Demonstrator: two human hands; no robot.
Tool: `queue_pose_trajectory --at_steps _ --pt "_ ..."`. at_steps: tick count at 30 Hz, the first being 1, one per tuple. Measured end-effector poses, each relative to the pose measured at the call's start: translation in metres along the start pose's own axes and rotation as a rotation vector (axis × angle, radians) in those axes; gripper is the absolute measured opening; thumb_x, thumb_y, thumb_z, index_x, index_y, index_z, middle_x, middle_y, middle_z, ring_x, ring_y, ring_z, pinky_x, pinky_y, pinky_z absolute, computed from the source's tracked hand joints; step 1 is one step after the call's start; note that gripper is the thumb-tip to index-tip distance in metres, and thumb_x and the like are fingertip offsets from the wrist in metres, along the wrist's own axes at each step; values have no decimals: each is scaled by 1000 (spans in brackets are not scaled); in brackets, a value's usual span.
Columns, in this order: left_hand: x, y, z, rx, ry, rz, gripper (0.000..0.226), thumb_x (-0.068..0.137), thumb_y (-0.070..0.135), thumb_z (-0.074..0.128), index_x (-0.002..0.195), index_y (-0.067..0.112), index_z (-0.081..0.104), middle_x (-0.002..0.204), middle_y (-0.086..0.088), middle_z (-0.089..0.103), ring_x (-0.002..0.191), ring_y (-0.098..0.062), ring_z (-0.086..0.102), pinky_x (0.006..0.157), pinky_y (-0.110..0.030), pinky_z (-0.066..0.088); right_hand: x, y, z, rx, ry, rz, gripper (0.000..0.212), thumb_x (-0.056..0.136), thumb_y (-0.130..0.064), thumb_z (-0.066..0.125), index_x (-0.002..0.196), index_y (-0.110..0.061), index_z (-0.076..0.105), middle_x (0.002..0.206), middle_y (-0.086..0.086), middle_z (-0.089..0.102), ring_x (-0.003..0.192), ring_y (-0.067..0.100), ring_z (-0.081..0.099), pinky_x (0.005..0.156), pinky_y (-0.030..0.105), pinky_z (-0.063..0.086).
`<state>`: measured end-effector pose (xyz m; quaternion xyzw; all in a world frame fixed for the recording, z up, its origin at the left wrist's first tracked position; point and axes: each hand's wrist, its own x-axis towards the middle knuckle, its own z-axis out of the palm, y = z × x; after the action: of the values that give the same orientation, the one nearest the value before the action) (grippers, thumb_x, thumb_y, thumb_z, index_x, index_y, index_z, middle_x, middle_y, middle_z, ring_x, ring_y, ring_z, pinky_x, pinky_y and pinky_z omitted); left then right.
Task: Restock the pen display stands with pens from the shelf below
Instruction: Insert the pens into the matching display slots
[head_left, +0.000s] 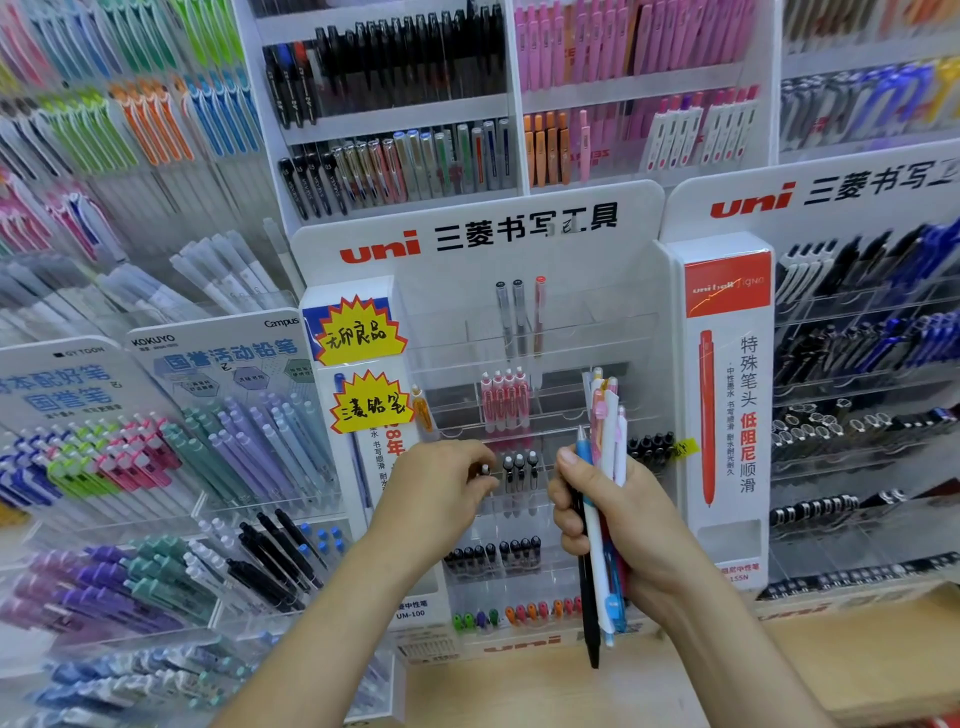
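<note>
Left hand (441, 483) pinches 1 dark-capped pen (485, 470), lowering it into a clear acrylic slot on the centre uni stand (519, 332), beside 3 matching pens (519, 470), likely sorting by type. Right hand (618, 525) is fisted around a mixed bundle of slim plastic pens (602, 467), held upright, near the stand.

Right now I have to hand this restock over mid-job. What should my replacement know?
Left hand: fingers pinching the cap of one dark pen at a middle-row slot of the centre uni stand, beside three like it.
Right hand: shut on a mixed bundle of pens, held upright in front of the stand.
Done: some slots hold a few pens each.
Left: seat this pen, then sort the bundle into matching slots. Many compartments, especially in the top rows, look sparse or bare.
</note>
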<state>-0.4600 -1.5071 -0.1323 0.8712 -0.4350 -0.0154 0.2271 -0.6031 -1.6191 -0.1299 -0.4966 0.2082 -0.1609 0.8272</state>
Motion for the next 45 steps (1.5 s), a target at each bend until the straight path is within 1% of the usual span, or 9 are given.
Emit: queue_pose_trajectory --at_steps 6,12,21,25,28,30,32,36,45 --pt "4 2 2 144 2 39 23 94 34 57 115 24 61 102 1 71 97 -18 62 80 -30 46 2 -1 2 -15 -9 -4 22 87 -25 63 87 -6 52 67 8 55 50 13 47 42 21 40" --pt "2 -1 -1 42 11 40 19 91 33 63 108 24 68 98 2 73 93 -15 65 82 -28 49 2 -1 3 -20 -25 -4 26 84 -29 64 89 -7 52 60 5 51 47 13 44 42 21 38" --pt "11 -1 -2 362 -27 179 23 97 39 49 109 25 63 103 5 67 98 -16 47 75 -26 35 8 1 7 32 -33 -11 24 84 -27 64 88 -8 51 63 6 51 49 13 45 44 22 39" --pt "5 -2 0 240 76 224 30 93 35 58 122 25 61 108 6 68 99 -17 52 81 -25 38 10 2 9 64 -16 -35 21 88 -25 62 93 -8 50 64 6 52 50 14 45 45 23 40" --pt "-3 7 -6 -11 222 193 17 89 32 65 103 25 71 91 12 70 84 -9 57 75 -21 41 11 2 10 75 26 -64 25 86 -29 62 89 -7 50 66 7 53 52 15 46 47 24 42" --pt "-11 21 -12 -381 135 63 10 86 36 68 95 31 70 72 14 66 67 -2 57 65 -21 46 12 2 10 98 56 -72 23 89 -28 61 91 -7 51 66 8 53 52 15 46 46 24 42" --pt "-19 35 -16 -640 -51 -34 24 79 44 71 101 36 66 65 8 65 57 -2 56 60 -24 48 13 2 11 90 98 -90 22 93 -26 58 94 -5 53 66 6 52 51 14 47 47 25 43" --pt "-31 47 -15 -618 -129 -45 44 75 38 79 113 42 59 69 7 69 58 -1 60 60 -18 49 14 4 13 72 187 -130 23 96 -28 56 91 -6 53 65 5 52 54 15 50 52 29 47" --pt "-35 55 -18 -670 -152 -82 50 76 13 80 110 44 60 69 6 72 63 -5 67 67 -24 57 9 9 21 -30 329 -191 35 95 -40 54 92 -6 54 64 8 51 55 16 53 52 29 49"
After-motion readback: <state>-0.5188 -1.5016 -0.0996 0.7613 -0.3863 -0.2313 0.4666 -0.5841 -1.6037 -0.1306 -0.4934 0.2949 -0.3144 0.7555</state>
